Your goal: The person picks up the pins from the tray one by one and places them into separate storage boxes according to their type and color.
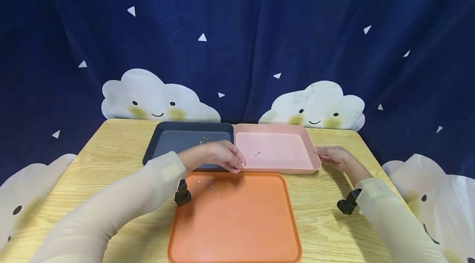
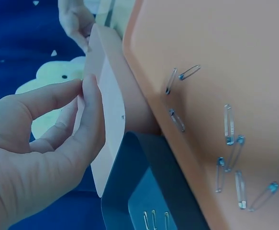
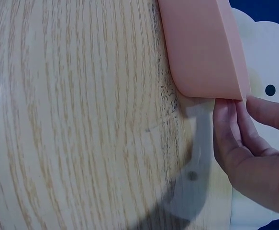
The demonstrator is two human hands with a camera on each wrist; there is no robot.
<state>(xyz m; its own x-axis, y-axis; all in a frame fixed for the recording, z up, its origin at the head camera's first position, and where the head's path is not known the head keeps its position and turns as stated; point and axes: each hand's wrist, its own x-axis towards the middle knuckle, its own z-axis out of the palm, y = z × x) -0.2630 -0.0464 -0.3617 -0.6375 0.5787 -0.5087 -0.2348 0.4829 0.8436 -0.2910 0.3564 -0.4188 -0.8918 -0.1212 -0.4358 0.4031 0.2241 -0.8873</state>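
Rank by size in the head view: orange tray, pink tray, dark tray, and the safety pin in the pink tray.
Largest: orange tray
Then: pink tray and dark tray, too alike to rank, dark partly covered
Smallest: safety pin

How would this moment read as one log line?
left hand: pinches tiny shiny object | right hand: holds edge of pink tray | orange tray: safety pins

Orange tray; pink tray; slate tray; cloud-patterned navy curtain.
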